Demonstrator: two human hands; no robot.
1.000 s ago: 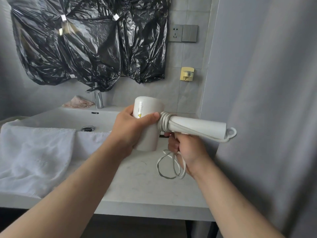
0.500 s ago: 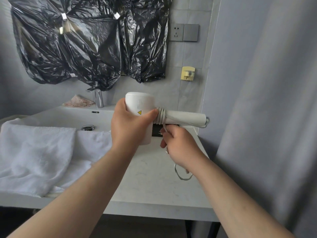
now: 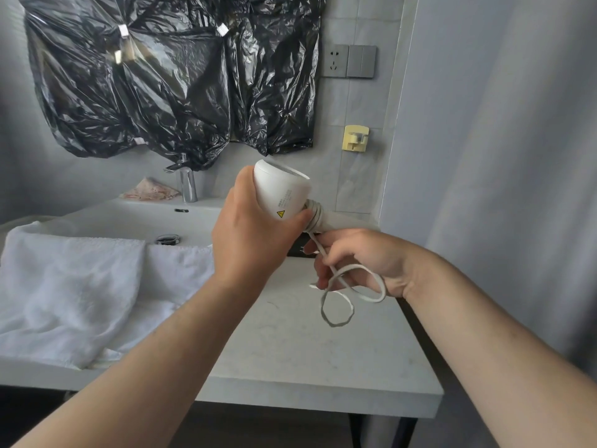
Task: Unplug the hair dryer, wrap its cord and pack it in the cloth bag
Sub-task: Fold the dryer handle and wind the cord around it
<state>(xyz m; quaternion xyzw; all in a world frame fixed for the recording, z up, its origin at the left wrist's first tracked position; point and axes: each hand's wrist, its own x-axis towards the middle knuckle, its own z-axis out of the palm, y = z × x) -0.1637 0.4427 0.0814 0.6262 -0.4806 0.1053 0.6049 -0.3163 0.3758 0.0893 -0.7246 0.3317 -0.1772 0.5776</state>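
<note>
Closed round the barrel of the white hair dryer (image 3: 281, 192), the left grip (image 3: 252, 236) holds it raised above the desk (image 3: 290, 357). The right grip (image 3: 365, 258) pinches the white cord (image 3: 334, 324) just below the handle. Several turns are wound at the handle base, and loose loops hang beneath the fingers. A white towel (image 3: 64, 286) lies on the desk's left.

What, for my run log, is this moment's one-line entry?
step: cord wrap | left hand: grips hair dryer | right hand: holds cord loop | bag: not in view
</note>
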